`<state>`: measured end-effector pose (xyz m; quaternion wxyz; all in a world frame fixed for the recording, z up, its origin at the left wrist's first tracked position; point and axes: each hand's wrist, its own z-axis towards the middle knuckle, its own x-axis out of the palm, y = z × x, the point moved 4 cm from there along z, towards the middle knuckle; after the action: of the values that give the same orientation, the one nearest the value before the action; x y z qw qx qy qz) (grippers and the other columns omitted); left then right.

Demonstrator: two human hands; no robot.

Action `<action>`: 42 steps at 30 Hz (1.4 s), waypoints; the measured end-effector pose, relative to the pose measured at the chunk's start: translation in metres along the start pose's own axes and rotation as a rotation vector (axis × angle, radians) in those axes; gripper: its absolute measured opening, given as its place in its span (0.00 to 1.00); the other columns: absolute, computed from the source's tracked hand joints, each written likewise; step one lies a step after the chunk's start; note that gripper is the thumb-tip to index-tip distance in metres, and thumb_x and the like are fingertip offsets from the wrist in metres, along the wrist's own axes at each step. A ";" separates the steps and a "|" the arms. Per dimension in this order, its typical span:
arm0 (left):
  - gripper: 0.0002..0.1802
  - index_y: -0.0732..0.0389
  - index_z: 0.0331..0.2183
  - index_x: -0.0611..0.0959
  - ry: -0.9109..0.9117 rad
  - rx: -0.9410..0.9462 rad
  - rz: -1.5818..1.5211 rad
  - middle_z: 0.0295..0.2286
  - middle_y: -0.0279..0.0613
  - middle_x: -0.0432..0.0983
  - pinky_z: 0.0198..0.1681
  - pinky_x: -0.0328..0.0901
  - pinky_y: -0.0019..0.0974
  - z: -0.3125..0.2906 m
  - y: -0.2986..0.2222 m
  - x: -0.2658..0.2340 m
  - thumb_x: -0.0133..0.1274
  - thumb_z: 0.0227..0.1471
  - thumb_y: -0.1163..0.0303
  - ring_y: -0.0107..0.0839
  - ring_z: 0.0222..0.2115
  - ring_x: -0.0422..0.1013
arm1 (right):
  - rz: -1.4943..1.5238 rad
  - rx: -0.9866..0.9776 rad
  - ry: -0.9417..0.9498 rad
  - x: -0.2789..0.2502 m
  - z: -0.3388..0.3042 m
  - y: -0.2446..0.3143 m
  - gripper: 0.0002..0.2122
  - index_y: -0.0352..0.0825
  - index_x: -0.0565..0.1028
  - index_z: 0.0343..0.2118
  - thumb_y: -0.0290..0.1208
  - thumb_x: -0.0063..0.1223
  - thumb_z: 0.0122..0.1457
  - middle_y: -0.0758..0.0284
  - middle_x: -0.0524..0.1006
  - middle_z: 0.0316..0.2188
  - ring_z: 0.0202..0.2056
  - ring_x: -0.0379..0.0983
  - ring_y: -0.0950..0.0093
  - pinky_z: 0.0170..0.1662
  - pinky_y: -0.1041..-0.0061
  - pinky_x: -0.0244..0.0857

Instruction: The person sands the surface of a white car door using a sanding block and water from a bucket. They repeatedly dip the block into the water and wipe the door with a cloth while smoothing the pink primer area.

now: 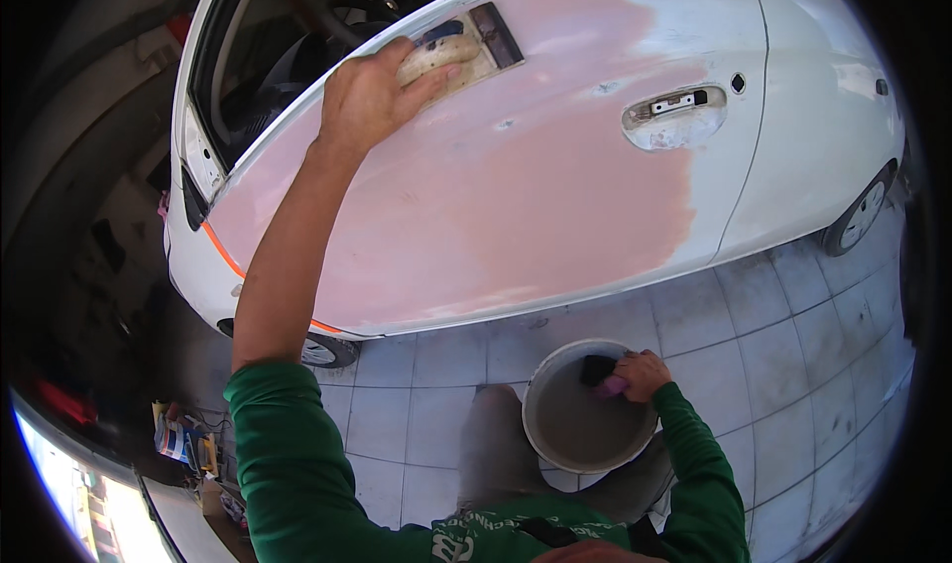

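Note:
My left hand (369, 99) is stretched up to the white car's door (416, 226), whose surface is largely covered by a dull pink patch. Its fingers wrap around the pale, worn handle of a sanding block (438, 59), which lies against the door below the window. A dark strip crosses the block's far end. Down at the right, my right hand (647, 375) is closed over the rim of a round bucket (529, 426) of murky grey water. It grips a purple, sponge-like piece (611, 386); a black part (597, 369) sits beside it, and I cannot tell whether they are joined.
The bucket stands between my knees on pale floor tiles (793, 365). A door handle recess (674, 117) lies right of the pink area. Orange tape (223, 250) edges the door's left side. Assorted items (178, 434) are piled at the lower left.

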<state>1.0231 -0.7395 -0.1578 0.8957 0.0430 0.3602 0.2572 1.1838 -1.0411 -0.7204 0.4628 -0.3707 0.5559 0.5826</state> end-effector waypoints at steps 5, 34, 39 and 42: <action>0.33 0.63 0.40 0.87 -0.171 0.146 0.078 0.27 0.53 0.85 0.36 0.77 0.43 -0.040 0.035 -0.014 0.67 0.52 0.39 0.45 0.28 0.84 | 0.058 -0.005 0.066 -0.001 0.016 0.006 0.10 0.48 0.82 0.34 0.33 0.61 0.46 0.75 0.81 0.40 0.51 0.76 0.69 0.58 0.58 0.65; 0.43 0.59 0.46 0.88 -0.128 -0.170 0.201 0.29 0.50 0.87 0.40 0.78 0.49 0.029 0.028 -0.020 0.58 0.52 0.27 0.46 0.32 0.85 | -0.004 -0.004 0.025 0.000 0.019 0.002 0.10 0.48 0.83 0.34 0.33 0.61 0.47 0.74 0.81 0.39 0.52 0.76 0.70 0.57 0.59 0.66; 0.30 0.55 0.47 0.77 -0.074 -0.123 -0.148 0.38 0.55 0.84 0.47 0.70 0.49 0.096 -0.009 -0.009 0.52 0.60 0.38 0.51 0.40 0.80 | -0.059 0.016 0.074 0.000 -0.003 -0.007 0.10 0.47 0.81 0.33 0.34 0.61 0.45 0.77 0.80 0.37 0.49 0.77 0.72 0.51 0.62 0.67; 0.11 0.54 0.46 0.75 -0.061 -0.067 -0.743 0.30 0.25 0.68 0.26 0.51 0.23 0.085 0.049 0.017 0.53 0.68 0.59 0.15 0.24 0.55 | -0.094 -0.070 0.116 0.010 0.013 0.001 0.07 0.46 0.80 0.32 0.35 0.60 0.49 0.77 0.78 0.40 0.52 0.74 0.74 0.55 0.65 0.65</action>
<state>1.0695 -0.6800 -0.0926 0.9391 -0.1126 0.3159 -0.0753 1.1807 -1.0272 -0.7280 0.4434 -0.4455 0.5432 0.5566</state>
